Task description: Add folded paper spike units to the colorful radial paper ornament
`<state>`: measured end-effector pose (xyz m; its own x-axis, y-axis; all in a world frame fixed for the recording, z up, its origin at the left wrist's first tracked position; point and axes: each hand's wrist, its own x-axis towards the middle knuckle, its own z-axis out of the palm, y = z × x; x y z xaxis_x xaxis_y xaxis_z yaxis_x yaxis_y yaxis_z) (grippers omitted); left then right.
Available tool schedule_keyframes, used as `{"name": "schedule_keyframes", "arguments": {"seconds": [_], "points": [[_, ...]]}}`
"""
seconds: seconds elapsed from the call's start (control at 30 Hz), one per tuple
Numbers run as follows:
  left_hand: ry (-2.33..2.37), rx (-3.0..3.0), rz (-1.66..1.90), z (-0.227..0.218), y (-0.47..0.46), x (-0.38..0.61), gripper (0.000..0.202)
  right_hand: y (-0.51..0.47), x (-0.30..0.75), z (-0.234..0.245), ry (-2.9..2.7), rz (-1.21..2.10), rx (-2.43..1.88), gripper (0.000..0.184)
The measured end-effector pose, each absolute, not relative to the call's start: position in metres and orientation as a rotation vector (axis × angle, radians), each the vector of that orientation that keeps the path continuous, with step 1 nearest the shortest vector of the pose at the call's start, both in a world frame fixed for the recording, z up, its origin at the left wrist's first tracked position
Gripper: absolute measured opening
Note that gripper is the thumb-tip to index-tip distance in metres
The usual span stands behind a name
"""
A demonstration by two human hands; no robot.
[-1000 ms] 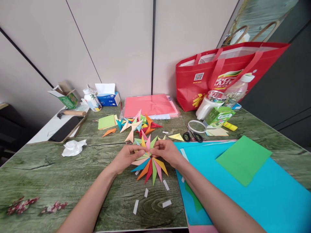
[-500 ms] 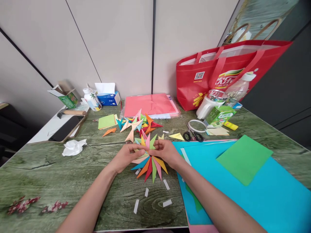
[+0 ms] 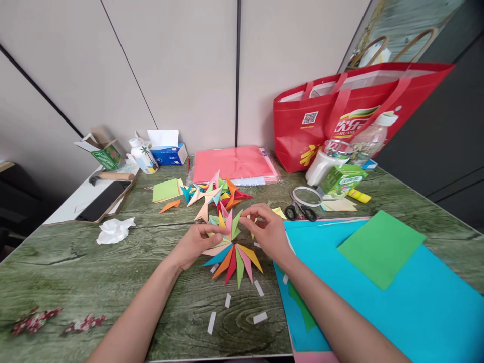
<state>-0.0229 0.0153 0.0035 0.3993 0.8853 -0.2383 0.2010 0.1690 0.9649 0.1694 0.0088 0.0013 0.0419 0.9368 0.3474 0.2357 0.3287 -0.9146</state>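
A many-coloured paper star point(image 3: 233, 257) made of folded points lies on the green wood-grain table point(image 3: 94, 272) in front of me. My left hand point(image 3: 194, 243) rests on its left half, fingers curled, pinching the points near the centre. My right hand point(image 3: 266, 231) hovers just right of the star, lifted a little, its fingers bent and pinched around a small yellow folded piece point(image 3: 252, 219). Behind the star lies a pile of loose folded paper points point(image 3: 215, 194).
Blue paper point(image 3: 378, 302) with a green sheet point(image 3: 380, 247) covers the right side. Scissors point(image 3: 300, 212), tape roll, a green carton, a jar and a red bag point(image 3: 340, 116) stand at back right. Pink paper, a tissue box, a phone and crumpled tissue point(image 3: 113, 229) lie behind and left. White strips lie near the front.
My right hand has left the star's centre and moved up and to the right, now pinching a small yellow piece. The left hand stays on the star.
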Motion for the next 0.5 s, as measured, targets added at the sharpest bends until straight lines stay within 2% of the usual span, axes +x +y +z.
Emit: {"name": "schedule_keyframes", "arguments": {"seconds": [0.13, 0.23, 0.33, 0.5], "points": [[1.043, 1.291, 0.701, 0.003, 0.015, -0.023, 0.044, 0.001, 0.163, 0.005, -1.699, 0.852, -0.864, 0.008], [0.989, 1.241, 0.716, 0.003, 0.015, -0.023, 0.040, -0.003, 0.159, 0.003, -1.827, 0.808, -0.744, 0.015], [0.979, 1.231, 0.706, 0.001, 0.016, -0.023, 0.040, -0.005, 0.156, 0.000, -1.841, 0.725, -0.724, 0.017], [1.009, 1.252, 0.678, -0.001, 0.016, -0.024, 0.044, -0.008, 0.152, -0.001, -1.773, 0.659, -0.774, 0.007]]}}
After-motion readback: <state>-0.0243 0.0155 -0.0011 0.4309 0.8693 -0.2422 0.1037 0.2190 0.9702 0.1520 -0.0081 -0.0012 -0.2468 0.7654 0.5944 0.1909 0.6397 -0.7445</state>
